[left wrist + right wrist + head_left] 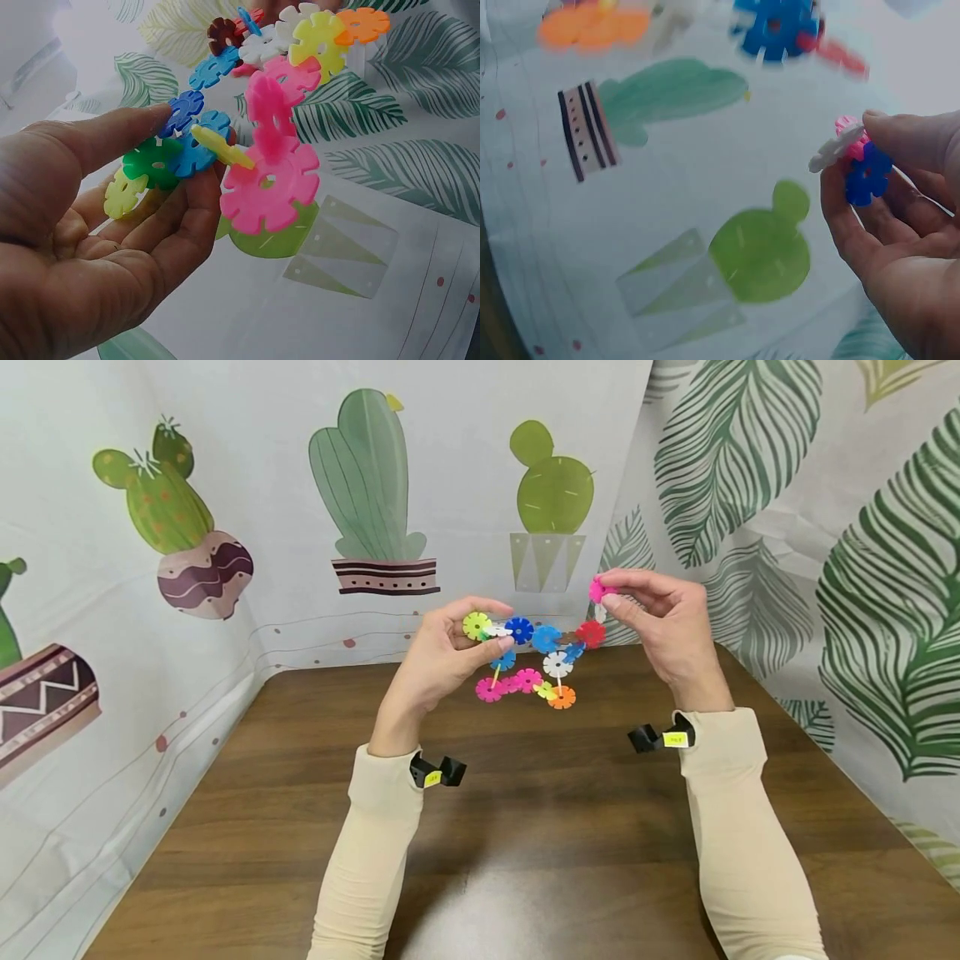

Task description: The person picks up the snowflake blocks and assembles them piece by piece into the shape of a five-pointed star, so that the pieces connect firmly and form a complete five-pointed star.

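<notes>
Up over the table, my left hand [442, 652] grips a structure of interlocking snowflake discs by its blue disc [519, 631], thumb and fingers on either side. Green and yellow discs [124, 193] lie by its palm. Pink discs [528, 680], a yellow one and an orange disc [562, 697] form the lower run; a white disc [557, 665] and a red disc [591, 634] are toward the right. My right hand [675, 622] pinches a small cluster: a pink disc [850, 129], a white disc [835, 148] and a blue disc [868, 177]. In the head view this cluster is just above the red disc.
A brown wooden table [547, 835] spreads below both hands. Behind it hangs a white cloth [465, 460] with cactus prints, and a leaf-printed cloth [780, 510] is at the right. Each cuff carries a black wrist mount [438, 772].
</notes>
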The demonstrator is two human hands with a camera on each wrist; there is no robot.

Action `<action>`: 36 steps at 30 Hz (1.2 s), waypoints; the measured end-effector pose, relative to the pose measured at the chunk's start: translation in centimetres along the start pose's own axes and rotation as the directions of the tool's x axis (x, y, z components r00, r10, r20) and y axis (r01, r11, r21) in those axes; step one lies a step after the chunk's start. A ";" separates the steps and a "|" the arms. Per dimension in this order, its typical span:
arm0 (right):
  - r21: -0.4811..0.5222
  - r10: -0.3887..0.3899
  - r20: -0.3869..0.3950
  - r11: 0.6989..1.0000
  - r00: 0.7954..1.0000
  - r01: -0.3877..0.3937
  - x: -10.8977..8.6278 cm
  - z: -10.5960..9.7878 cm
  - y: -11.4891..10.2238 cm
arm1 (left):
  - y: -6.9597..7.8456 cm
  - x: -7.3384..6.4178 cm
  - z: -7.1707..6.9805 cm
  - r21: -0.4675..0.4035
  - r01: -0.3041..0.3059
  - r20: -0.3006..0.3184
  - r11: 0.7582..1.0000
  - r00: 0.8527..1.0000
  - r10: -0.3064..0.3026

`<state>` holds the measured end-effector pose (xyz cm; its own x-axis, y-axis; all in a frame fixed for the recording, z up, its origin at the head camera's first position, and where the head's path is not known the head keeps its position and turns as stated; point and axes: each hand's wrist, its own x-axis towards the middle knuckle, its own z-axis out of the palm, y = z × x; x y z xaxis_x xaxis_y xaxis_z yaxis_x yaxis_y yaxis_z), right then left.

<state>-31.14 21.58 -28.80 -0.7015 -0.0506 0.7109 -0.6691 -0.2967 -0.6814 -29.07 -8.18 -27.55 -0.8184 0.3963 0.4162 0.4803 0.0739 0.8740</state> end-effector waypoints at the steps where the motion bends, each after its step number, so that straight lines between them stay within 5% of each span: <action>1: -0.004 -0.017 -0.001 1.000 1.000 0.017 0.0 0.3 -0.3 | 0.0 0.0 0.1 0.000 -0.005 0.008 1.000 1.000 0.005; 15: -0.167 -0.122 0.033 0.978 0.992 0.126 -0.9 3.4 -2.4 | 0.0 -0.1 0.8 -0.058 -0.021 0.028 0.998 0.999 0.023; 36: -0.222 -0.016 0.066 0.975 0.998 0.031 -1.8 5.1 -3.8 | 1.0 -0.5 2.2 -0.081 -0.088 0.042 0.993 0.995 0.092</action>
<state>-26.07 17.96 -26.58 -0.6728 -0.1087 0.7318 -0.7280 -0.0791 -0.6810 -27.47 -6.31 -27.45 -0.7568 0.4392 0.4841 0.5236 -0.0359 0.8512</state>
